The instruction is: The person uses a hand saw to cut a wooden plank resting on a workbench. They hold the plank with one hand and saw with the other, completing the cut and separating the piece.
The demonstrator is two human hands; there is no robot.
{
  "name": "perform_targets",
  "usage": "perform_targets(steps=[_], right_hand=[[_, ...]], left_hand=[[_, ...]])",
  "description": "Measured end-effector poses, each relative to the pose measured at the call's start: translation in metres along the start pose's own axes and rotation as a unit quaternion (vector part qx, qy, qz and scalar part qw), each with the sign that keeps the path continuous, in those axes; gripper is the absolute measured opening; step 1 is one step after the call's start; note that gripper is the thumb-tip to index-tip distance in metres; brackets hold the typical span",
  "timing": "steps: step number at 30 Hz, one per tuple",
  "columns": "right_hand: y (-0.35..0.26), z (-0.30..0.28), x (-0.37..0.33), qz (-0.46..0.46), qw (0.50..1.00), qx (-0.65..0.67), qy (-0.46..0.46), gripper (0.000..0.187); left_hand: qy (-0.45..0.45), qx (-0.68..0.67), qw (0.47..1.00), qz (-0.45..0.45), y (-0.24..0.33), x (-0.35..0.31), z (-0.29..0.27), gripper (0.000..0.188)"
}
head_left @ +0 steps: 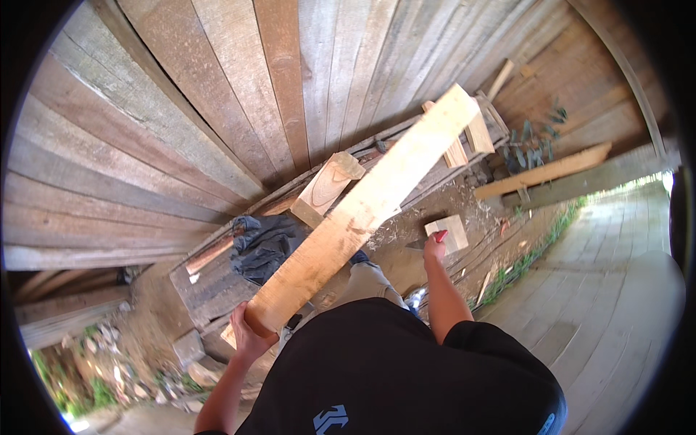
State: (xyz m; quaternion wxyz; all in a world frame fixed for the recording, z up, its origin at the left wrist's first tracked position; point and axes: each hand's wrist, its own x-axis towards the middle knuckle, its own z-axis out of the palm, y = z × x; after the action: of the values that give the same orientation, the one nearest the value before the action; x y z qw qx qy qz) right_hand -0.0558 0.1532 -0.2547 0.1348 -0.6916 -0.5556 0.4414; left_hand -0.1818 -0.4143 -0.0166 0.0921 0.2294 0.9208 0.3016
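Observation:
A long, thick pale wooden board (362, 214) slants across the middle, from near my body at lower left up to the far right. My left hand (250, 335) is closed around its near end. Out to the right of the board, my right hand (434, 249) is closed on a small red-handled tool (440, 236). What looks like a thin grey blade sticks out to the left of that hand, but the tool's exact kind cannot be made out. Just beyond the right hand lies a squarish wood block (454, 233) on the ground.
Under the board runs a low wooden bench (206, 293), bearing a dark crumpled cloth (264, 250) and a wood block (330, 185). Shorter wood pieces (478, 134) lie at its far end. A plank wall (239, 72) rises behind. Wood shavings litter the dirt; paving (602, 290) lies right.

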Motion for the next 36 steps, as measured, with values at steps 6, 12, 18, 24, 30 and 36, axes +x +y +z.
perform_targets(steps=[6, 12, 18, 24, 30, 36], right_hand=[[0.040, 0.038, -0.103, -0.094, 0.987, 0.014, 0.131, 0.028], [0.076, 0.040, -0.242, -0.092, 0.986, -0.126, 0.062, 0.043], [0.097, 0.044, -0.289, -0.093, 0.975, -0.199, -0.033, 0.043], [0.118, 0.043, -0.311, -0.156, 0.923, -0.304, -0.175, 0.038], [0.167, 0.028, -0.340, -0.218, 0.872, -0.346, -0.267, 0.039], [0.253, -0.008, -0.359, -0.174, 0.908, -0.276, -0.263, 0.040]], left_hand=[[0.026, 0.000, 0.998, 0.062, -0.106, 0.001, -0.026, 0.117], [-0.026, 0.006, 0.999, 0.034, -0.170, -0.010, -0.093, 0.112], [-0.033, -0.008, 0.999, 0.028, -0.212, -0.054, -0.106, 0.115], [-0.056, -0.014, 0.998, -0.026, -0.225, -0.113, -0.108, 0.116], [-0.061, 0.035, 0.997, -0.013, -0.227, -0.172, -0.111, 0.116], [-0.085, 0.041, 0.994, -0.058, -0.243, -0.233, -0.142, 0.114]])
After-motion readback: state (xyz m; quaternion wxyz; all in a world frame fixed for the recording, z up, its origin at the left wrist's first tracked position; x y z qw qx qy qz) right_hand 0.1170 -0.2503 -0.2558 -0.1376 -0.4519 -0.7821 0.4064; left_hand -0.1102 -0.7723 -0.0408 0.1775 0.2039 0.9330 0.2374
